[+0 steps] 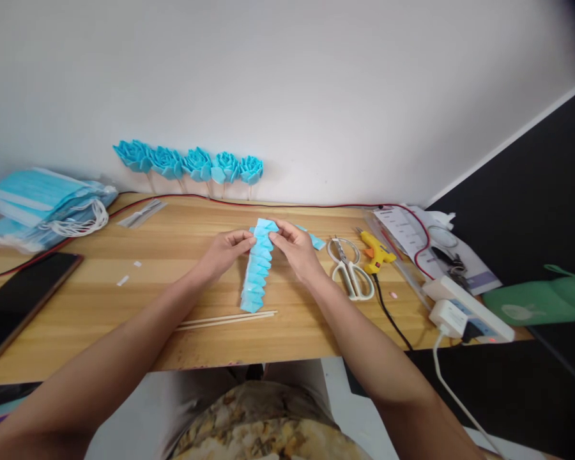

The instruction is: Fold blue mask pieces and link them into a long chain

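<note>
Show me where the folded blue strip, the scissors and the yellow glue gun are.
Folded blue strip (257,268): head view, on the middle of its pleats.
Scissors (347,262): head view, where handles and blades meet.
Yellow glue gun (377,250): head view, on its body.

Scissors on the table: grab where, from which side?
Likely best by the white handle loops, from the wearer's side with the right hand. The scissors lie with loops toward the wearer and blades toward the wall, over a round ring. That hand is nearer, but currently pinches the pleated blue strip.
</note>
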{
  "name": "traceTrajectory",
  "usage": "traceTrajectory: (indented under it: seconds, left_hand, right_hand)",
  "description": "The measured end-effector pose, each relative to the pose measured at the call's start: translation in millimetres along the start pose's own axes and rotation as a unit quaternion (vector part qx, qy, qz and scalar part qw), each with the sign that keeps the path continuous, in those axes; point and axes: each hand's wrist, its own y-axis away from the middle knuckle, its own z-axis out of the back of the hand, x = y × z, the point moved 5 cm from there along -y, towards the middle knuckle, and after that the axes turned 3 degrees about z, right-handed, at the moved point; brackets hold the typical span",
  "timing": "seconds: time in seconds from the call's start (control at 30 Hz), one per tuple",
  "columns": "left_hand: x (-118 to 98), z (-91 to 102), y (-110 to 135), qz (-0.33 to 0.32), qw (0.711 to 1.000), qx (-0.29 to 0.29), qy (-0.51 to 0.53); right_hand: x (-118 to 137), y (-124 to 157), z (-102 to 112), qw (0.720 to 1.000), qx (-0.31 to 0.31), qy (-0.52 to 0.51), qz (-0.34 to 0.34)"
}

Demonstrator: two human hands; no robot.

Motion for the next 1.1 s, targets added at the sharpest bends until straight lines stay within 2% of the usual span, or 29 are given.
traceTrajectory:
  seconds: [0.13, 0.33, 0.5, 0.63, 0.93, 1.1]
  left_hand:
    - [5, -0.5, 1, 0.011, 0.999, 0.013, 0.032]
    - [7, 2.5, -3, -0.014, 0.996, 0.011, 0.083]
    - [5, 8.3, -2, -0.007, 0.998, -0.050, 0.030]
    - [2, 8.6, 0, -0.006, 0.997, -0.072, 0.035]
    - [2, 1.9, 2, 0.011, 0.996, -0.080, 0.047]
    - [6, 2.9, -2, 0.021, 0.998, -0.052, 0.042]
  right_hand:
    - [2, 1, -2, 1.000, 0.001, -0.006, 0.006]
    - [-4, -1, 2, 1.000, -0.009, 0.012, 0.015]
    - [-2, 1, -4, 0.999, 0.025, 0.020, 0.020]
    - [1, 3, -7, 0.999, 0.033, -0.007, 0.008]
    - [-7, 1, -4, 0.999, 0.032, 0.035, 0.021]
    - [-5, 3, -7, 0.997, 0.054, 0.057, 0.025]
